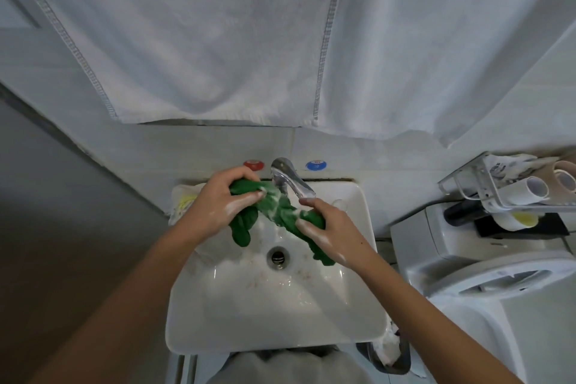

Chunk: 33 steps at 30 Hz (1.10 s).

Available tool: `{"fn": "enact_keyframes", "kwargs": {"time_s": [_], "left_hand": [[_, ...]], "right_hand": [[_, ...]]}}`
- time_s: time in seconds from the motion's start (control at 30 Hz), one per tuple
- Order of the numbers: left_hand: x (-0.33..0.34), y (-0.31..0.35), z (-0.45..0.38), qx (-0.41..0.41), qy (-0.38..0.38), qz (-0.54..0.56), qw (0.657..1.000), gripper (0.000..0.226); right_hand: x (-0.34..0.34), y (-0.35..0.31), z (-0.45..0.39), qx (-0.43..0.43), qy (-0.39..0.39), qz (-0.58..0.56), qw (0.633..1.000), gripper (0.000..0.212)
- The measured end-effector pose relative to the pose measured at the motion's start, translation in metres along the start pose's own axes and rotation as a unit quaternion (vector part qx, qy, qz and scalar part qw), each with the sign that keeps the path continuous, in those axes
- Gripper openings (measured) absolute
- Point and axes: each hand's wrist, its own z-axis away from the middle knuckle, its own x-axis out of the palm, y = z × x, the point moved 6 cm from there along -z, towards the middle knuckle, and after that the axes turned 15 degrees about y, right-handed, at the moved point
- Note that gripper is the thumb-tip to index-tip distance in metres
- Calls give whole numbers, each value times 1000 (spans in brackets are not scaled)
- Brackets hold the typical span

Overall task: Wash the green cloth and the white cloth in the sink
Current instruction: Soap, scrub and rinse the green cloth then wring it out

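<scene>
Room: a tiled bathroom corner, with a large white towel (pixel 218 40) hanging on the wall above a white sink (pixel 274 315).
Fittings: a chrome tap (pixel 288 179) stands at the back of the basin between a red knob (pixel 253 164) and a blue knob (pixel 315 164); the drain (pixel 277 256) sits open in the middle.
Green cloth: the green cloth (pixel 277 212) is stretched over the basin just under the spout, streaked with white suds.
Left hand: the left hand (pixel 224 199) has its fingers curled round one bunched end, near the tap.
Right hand: the right hand (pixel 324 227) grips the other end, lower and nearer.
White cloth: a pale cloth (pixel 184 201) lies on the sink's back left rim, apparently not yet washed.
Step in hand: lathering and scrubbing the green cloth, by my reading.
Next move: likely rubbing the two gripped ends together, then rinsing out the suds; whether water is running I cannot tell.
</scene>
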Motion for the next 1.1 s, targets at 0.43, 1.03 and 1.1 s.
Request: {"fn": "enact_keyframes", "kwargs": {"time_s": [0.43,1.03,1.1], "left_hand": [[7,-11,7,94,-128,-190,969,53],[5,-30,6,93,-143,-438,882,19],[9,-31,10,83,-137,-375,913,24]], "right_hand": [[0,7,-8,27,-205,86,975,14],[-3,1,-11,-34,-43,-131,990,13],[-3,2,-11,-8,-7,-178,984,10]]}}
